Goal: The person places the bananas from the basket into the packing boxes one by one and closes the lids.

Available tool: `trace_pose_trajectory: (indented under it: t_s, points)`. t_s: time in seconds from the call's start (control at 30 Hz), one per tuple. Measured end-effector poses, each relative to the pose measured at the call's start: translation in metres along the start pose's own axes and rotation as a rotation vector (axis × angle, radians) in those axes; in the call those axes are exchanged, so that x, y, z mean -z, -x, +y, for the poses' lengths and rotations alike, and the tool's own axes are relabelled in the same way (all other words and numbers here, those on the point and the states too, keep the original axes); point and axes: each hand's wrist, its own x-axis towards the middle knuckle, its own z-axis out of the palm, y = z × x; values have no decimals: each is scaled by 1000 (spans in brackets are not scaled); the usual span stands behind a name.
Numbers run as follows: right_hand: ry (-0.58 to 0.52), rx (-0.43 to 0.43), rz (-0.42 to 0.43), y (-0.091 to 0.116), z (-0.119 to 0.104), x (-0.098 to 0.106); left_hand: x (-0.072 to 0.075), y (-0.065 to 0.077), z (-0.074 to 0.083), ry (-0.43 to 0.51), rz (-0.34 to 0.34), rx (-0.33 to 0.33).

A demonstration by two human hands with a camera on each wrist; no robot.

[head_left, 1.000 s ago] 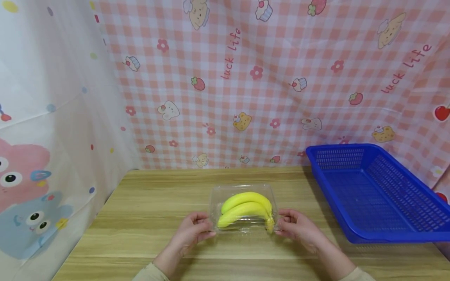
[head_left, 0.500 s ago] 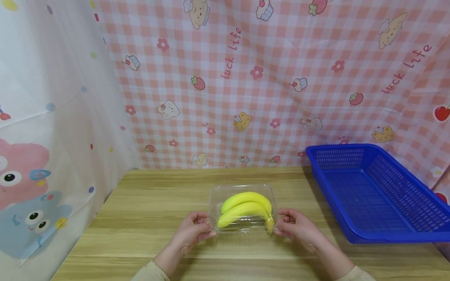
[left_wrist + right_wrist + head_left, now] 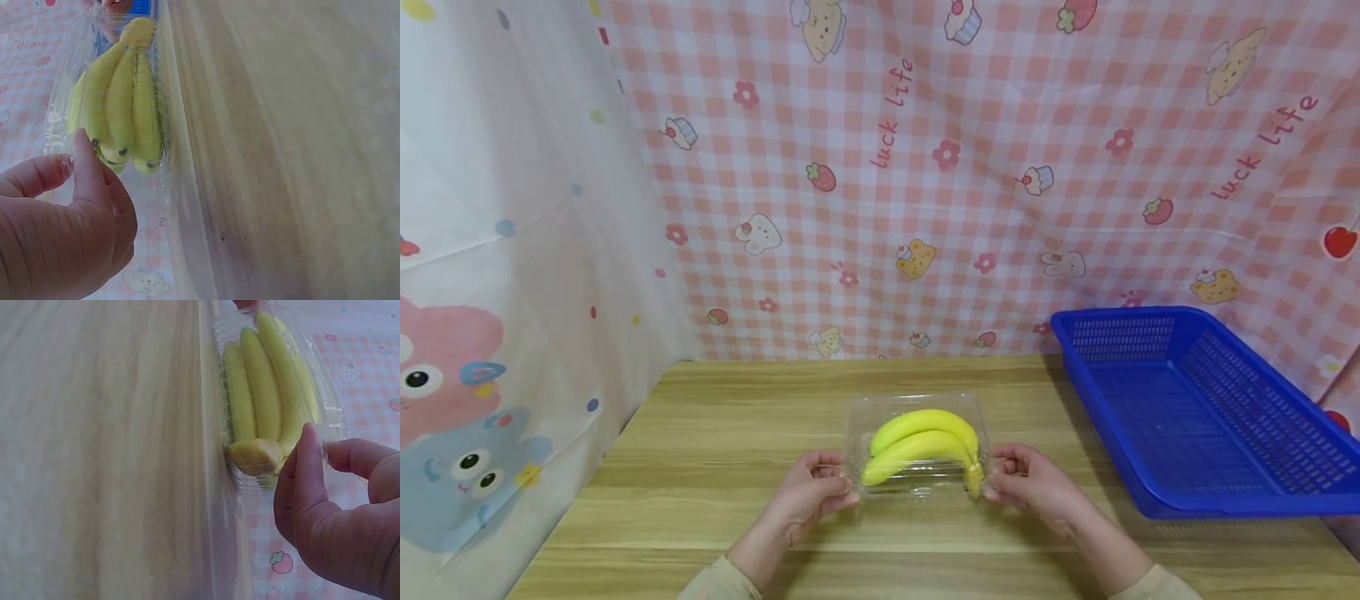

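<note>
A clear plastic clamshell box (image 3: 917,402) sits in the middle of the wooden table with a bunch of yellow bananas (image 3: 921,446) inside. Its lid looks closed over the fruit. My left hand (image 3: 808,496) pinches the box's left end between thumb and fingers. At the opposite end, my right hand (image 3: 1033,487) grips the near right corner, close to the banana stem. In the left wrist view the dark banana tips (image 3: 122,151) point toward my left thumb. The right wrist view has the stem end (image 3: 255,456) beside my right thumb.
A large blue plastic basket (image 3: 1195,425) with mesh sides stands at the right of the table (image 3: 737,417). Behind the table hangs a pink checked curtain (image 3: 850,208). A white printed curtain (image 3: 550,275) hangs along the left side.
</note>
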Motion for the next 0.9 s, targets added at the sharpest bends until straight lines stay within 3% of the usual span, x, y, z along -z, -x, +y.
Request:
trace_pose_trajectory:
  t_s: [0.27, 0.57, 0.7, 0.9]
  points:
    - [28, 9, 2, -1, 1, 0, -5, 1, 3, -34, 66, 31]
    - [30, 23, -2, 0, 1, 2, -3, -2, 2, -39, 50, 37]
    - [119, 43, 0, 2, -2, 5, -1, -1, 3, -77, 46, 38]
    - [351, 154, 77, 3, -12, 12, 3, 3, 13, -283, 115, -47]
